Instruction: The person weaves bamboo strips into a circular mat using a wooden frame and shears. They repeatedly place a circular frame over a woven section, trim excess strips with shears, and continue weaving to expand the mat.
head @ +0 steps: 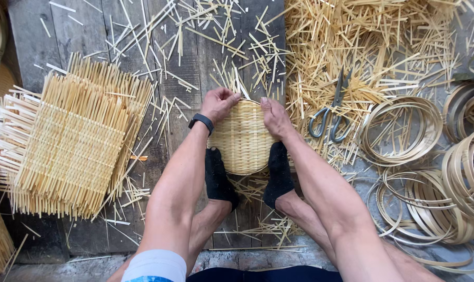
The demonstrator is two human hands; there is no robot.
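The step in hand looks like finishing the far rim of a small round woven bamboo basket (242, 137), which lies on the wooden floor near its middle, braced between two black-socked feet (247, 177). The left hand (218, 104) and right hand (274, 117) both pinch that rim, fingers closed on it. The next move seems to call for steady pressure along the rim while the feet keep the basket from turning.

We cannot see the near rim of the round woven basket (241, 137); our two dark-socked feet (218, 177) cover its sides. Our left hand (220, 103) and right hand (274, 117) hide its far edge. The stacked woven mats (70, 141) and bamboo hoops (456, 177) run off the left and right edges.
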